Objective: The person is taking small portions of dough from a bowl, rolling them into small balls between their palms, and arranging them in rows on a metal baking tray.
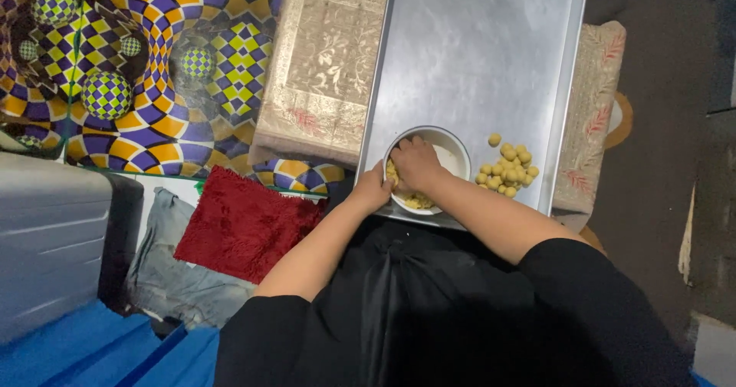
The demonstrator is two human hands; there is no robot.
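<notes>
1. Dough work at the near edge of the metal tray (pixel 475 57): my right hand (pixel 416 163) is down in the white bowl (pixel 452 145), fingers curled together into the yellow dough (pixel 414 200); how tight the pinch is I cannot tell, since my knuckles hide the tips.
2. My left hand (pixel 373 190) sits on the bowl's left rim, fingers wrapped against its wall to steady it.
3. The bowl stands on the tray near its front edge, about midway along — the dough lies in the near half of the bowl, under my hands.
4. Just right of the bowl, toward the tray's near right corner, a heap of small dough balls (pixel 507 171) is piled, one ball lying a little apart toward the far side.
5. The rest of the tray is bare metal, resting on a patterned beige cloth (pixel 326 65).
6. As I judge it, I am at the portioning step — the next move calls for a small, even pinch lifted clear without tipping the bowl.
</notes>
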